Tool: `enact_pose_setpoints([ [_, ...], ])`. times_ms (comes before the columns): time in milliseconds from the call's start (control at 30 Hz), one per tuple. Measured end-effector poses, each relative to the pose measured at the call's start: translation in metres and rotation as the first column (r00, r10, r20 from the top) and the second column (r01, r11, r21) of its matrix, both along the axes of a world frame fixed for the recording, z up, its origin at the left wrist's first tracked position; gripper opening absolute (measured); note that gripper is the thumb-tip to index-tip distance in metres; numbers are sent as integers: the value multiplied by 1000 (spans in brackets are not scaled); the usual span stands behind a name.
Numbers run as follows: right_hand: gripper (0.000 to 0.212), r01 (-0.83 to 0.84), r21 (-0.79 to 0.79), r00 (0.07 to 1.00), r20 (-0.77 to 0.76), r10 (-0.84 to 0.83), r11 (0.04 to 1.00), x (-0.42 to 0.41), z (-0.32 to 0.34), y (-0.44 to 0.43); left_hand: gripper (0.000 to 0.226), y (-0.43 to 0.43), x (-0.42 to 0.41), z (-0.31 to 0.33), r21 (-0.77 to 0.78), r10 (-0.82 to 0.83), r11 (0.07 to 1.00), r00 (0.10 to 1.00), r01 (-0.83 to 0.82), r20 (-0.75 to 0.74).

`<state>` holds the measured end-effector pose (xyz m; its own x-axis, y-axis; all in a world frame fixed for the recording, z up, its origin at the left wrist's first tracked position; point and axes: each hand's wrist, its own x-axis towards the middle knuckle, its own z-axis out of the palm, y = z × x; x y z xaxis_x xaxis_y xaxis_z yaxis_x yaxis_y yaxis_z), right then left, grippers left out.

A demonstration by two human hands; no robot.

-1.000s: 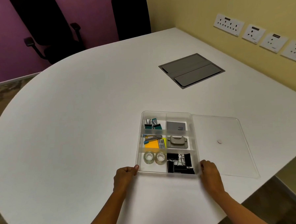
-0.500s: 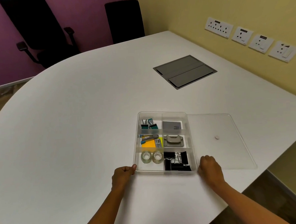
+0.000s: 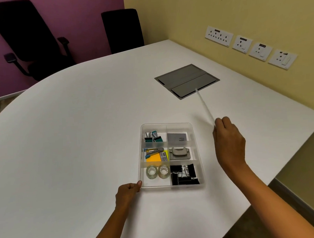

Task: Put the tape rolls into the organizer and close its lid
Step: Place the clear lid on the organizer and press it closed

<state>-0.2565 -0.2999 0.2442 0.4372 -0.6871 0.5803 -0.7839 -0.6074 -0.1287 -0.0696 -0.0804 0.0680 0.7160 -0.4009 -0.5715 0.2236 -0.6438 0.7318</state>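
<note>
The clear organizer [image 3: 170, 155] sits on the white table [image 3: 72, 141], lid off, six compartments in two columns.

Left column, far to near:
- teal clips [image 3: 153, 137]
- a stapler [image 3: 153, 151] lying on orange and yellow sticky notes [image 3: 155, 158]
- both tape rolls [image 3: 157, 171], side by side and touching, so they're already in the box

Right column, far to near:
- a grey card box [image 3: 177, 137]
- a grey punch [image 3: 179, 152]
- a pile of black binder clips [image 3: 184, 174]

The left hand [image 3: 128, 192] is curled shut at the organizer's 7 o'clock corner, thumb pressed against the rim. The right hand [image 3: 228, 143] is up at about 3 o'clock of the box, fingers pinched on the clear lid [image 3: 204, 107]. The lid is lifted and seen almost edge-on, just a thin pale strip running toward 11 o'clock from the hand, its far tip over the grey hatch [image 3: 186, 81] set into the table.

Two dark chairs [image 3: 72, 37] stand at the table's far side, and a row of sockets [image 3: 248, 45] is on the yellow wall.
</note>
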Motion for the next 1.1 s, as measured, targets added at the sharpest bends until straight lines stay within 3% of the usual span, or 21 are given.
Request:
enact_pose_setpoints([
  [100, 6, -70, -116, 987, 138, 85, 991, 6, 22, 14, 32, 1, 2, 1, -8, 2, 1000, 1000, -2, -13],
  [167, 5, -79, -105, 959, 262, 104, 991, 8, 30, 22, 31, 0, 3, 2, -8, -9, 1000, 1000, 9, -8],
  [333, 4, -78, 318, 851, 515, -103, 945, 7, 17, 25, 31, 0, 2, 5, -1, -27, 1000, 1000, 27, -1],
  [400, 9, -179, 556, 719, 637, -277, 812, 3, -1, 27, 31, 1, 1, 7, 2, -21, 1000, 1000, 21, -5],
  [467, 11, -264, 718, 603, 644, -472, 644, -1, -23, 31, 32, 1, 1, 11, 1, -17, 1000, 1000, 17, -6],
  [633, 9, -338, 911, 520, 391, -760, 237, -18, -85, 42, 28, 4, 3, 19, -1, -55, 998, 998, 55, -42],
  [767, 9, -363, 928, 502, 270, -822, 83, -34, -118, 49, 15, 7, 6, 25, -7, -60, 998, 996, 59, -62],
  [867, 9, -301, 952, 580, 227, -782, 53, -41, -129, 52, 17, 5, 3, 28, -19, -15, 1000, 997, 13, -73],
  [933, 12, -221, 971, 670, 216, -710, 87, -44, -132, 54, 23, 3, 1, 31, -36, 16, 999, 997, -19, -76],
  [1100, 33, -13, 937, 856, 191, -481, 350, -35, -129, 54, 21, -5, -6, 35, -43, 48, 998, 997, -51, -61],
])
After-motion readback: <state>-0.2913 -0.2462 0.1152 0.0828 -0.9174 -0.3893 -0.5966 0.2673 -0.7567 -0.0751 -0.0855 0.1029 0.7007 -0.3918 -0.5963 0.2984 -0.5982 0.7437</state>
